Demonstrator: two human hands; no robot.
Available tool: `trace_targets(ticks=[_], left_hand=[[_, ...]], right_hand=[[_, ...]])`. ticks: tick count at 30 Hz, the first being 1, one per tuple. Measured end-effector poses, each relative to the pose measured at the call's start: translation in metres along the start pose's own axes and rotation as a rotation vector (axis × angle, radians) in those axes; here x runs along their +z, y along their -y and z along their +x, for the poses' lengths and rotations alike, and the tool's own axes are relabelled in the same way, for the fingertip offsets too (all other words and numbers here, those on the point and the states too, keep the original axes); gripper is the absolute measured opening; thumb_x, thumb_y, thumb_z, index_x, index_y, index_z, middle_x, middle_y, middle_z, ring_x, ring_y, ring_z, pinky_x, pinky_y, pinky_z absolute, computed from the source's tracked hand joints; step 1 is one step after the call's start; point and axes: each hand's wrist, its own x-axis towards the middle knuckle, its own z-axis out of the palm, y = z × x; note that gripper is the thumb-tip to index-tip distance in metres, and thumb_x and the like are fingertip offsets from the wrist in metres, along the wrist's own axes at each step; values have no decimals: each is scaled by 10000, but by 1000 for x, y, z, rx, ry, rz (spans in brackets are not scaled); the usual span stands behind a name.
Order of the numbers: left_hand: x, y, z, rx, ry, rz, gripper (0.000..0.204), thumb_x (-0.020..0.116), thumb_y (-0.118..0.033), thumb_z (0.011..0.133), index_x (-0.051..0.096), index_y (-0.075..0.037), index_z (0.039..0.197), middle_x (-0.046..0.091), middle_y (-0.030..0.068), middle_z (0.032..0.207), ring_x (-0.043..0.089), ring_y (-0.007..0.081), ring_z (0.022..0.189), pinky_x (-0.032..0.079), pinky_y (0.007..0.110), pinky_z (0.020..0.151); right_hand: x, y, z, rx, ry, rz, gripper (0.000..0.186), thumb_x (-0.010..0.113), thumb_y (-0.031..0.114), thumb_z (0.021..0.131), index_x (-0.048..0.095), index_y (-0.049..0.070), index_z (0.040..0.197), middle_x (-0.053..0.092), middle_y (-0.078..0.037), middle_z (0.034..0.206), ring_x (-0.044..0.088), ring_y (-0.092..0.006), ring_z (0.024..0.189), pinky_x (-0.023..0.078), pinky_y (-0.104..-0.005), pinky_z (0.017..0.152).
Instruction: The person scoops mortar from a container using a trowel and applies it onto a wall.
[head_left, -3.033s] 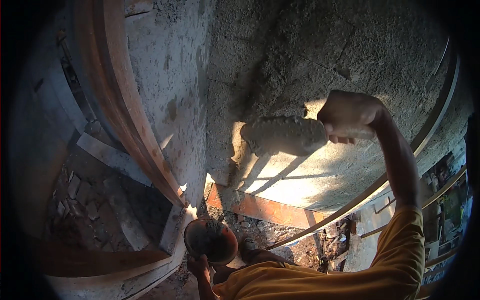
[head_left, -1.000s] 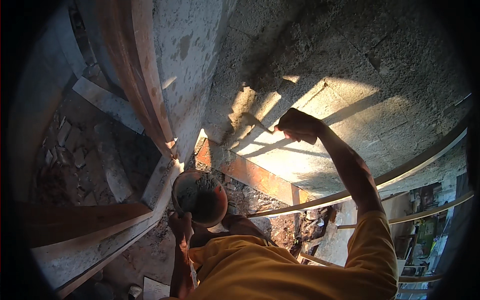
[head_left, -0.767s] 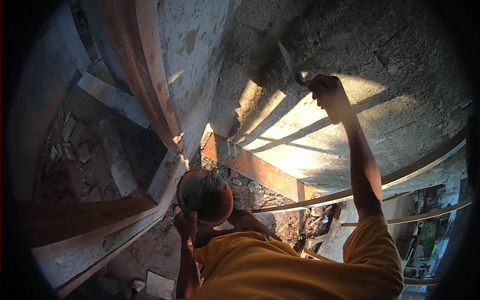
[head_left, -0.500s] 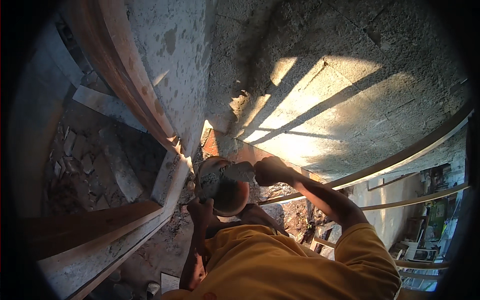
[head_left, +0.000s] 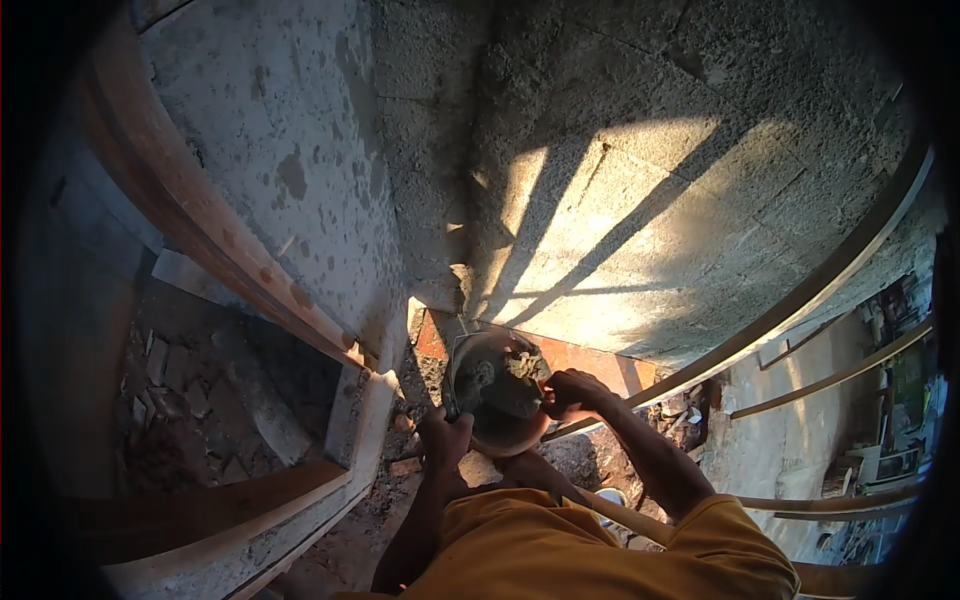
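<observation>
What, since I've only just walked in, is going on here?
A person in a yellow shirt steadies a bucket at its side with the left hand. The right hand grips a trowel whose blade is inside the bucket, among grey mortar. Beyond the bucket stands a rough grey wall, partly sunlit.

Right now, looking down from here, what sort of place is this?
Probably a building site, maybe a house being built or fixed. You can see a rough grey wall, broken rubble and a bucket with lumpy grey mix inside.
</observation>
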Motion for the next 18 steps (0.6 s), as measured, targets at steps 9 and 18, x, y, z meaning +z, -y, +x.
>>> trace_targets(ticks=[9, 18], left_hand=[[-1, 63, -9, -81, -114, -16, 261, 705, -211, 713, 657, 46, 717, 685, 190, 675, 690, 329, 653, 532, 485, 681], [-36, 91, -59, -391, -260, 68, 279, 702, -227, 698, 679, 50, 734, 684, 208, 676, 686, 360, 667, 500, 493, 678]], right_hand=[[-236, 25, -39, -559, -732, 231, 86, 670, 61, 1018, 692, -22, 1009, 663, -26, 832, 547, -72, 768, 471, -274, 678], [-357, 19, 55, -356, -725, -23, 215, 707, 248, 918, 769, 65, 1013, 754, -162, 923, 739, -304, 873, 580, -425, 791]])
